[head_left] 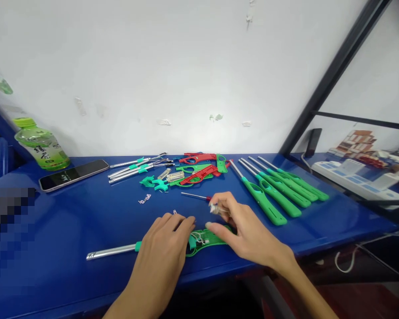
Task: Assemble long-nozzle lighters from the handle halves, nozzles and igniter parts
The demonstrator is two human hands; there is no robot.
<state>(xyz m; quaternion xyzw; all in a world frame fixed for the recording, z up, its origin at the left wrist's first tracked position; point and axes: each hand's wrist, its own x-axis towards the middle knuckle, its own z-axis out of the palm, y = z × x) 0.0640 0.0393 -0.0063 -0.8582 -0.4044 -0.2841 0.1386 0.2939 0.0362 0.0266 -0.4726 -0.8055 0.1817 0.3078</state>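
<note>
An opened green long-neck lighter (214,239) lies along the table's front edge, its silver tube pointing left and thin white wires showing inside the handle shell. My left hand (164,243) rests over its middle, fingers bent around it and hiding the trigger area. Above the handle's right end, my right hand (249,230) pinches a small translucent part with a white tip (214,208), mostly covered by the fingers. A screwdriver (196,196) with a red handle lies just beyond that hand. Small pale pink plastic pieces (145,199) sit farther left.
Several closed green lighters (266,201) lie in a row at right. Silver tubes with wires (133,170), teal triggers (154,182) and red and green shells (199,175) are spread at the back. A phone (73,175) and a green bottle (41,146) are at left; a power strip (355,179) is at right.
</note>
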